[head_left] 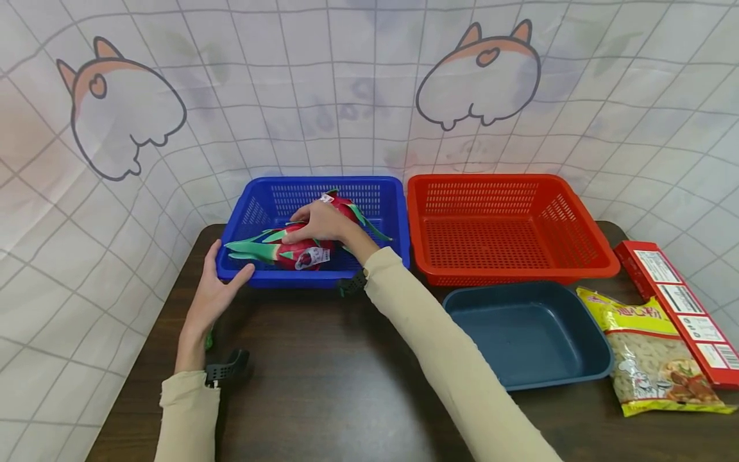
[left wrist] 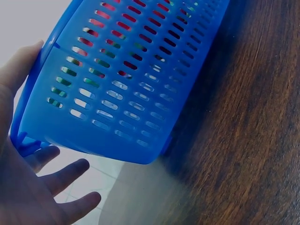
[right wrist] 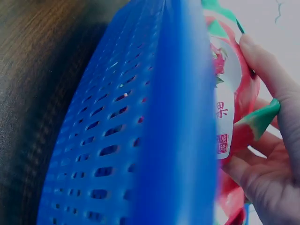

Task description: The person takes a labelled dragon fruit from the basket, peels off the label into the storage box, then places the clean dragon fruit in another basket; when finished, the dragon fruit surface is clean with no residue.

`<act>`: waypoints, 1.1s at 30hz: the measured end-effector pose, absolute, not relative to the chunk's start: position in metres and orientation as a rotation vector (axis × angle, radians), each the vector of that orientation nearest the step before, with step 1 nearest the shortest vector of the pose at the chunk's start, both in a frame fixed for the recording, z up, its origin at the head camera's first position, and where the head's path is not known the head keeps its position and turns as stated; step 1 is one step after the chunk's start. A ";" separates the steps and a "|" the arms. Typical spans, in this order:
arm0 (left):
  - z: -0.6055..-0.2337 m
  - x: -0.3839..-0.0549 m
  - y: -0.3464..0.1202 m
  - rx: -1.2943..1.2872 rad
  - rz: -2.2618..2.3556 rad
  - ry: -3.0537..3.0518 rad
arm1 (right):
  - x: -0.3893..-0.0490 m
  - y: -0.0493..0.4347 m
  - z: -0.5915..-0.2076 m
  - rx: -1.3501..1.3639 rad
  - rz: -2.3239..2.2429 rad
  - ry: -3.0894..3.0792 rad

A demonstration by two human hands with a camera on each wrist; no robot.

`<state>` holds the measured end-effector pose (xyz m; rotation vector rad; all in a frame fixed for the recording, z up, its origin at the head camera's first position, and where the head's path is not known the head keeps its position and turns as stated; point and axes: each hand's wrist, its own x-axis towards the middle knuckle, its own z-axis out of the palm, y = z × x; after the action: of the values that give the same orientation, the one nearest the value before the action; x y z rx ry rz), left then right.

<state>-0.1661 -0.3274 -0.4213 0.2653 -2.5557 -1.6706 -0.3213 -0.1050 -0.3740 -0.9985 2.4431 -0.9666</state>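
Right hand curled round dragon fruit inside blue plastic basket, near front edge. Left hand spread, straddling front-left corner. Open tabletop in front. Only right-wrist view resolves label characters.

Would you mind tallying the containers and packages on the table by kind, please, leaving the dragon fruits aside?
Baskets: 2, the blue basket and the red basket
Trays: 1, the dark blue tray
Bags: 1, the yellow-edged bag
Boxes: 1, the red box
Total: 5
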 end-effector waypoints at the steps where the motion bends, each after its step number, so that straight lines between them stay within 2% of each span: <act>1: -0.417 -0.164 -0.325 0.268 -1.678 -2.554 | -0.320 -0.104 -0.372 -0.995 -0.982 2.454; 6: -0.404 -0.156 -0.316 0.258 -1.696 -2.543 | -0.317 -0.103 -0.366 -0.915 -1.050 2.503; 18: -0.401 -0.155 -0.313 0.264 -1.690 -2.552 | -0.307 -0.101 -0.363 -0.705 -1.198 2.503; 33: -0.436 -0.171 -0.335 0.235 -1.661 -2.545 | -0.291 -0.095 -0.325 -0.591 -1.344 2.502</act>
<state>-0.1708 -0.3350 -0.4358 0.2355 -2.5453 -1.6609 -0.2911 -0.0947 -0.3246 -0.5909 2.5021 -1.3440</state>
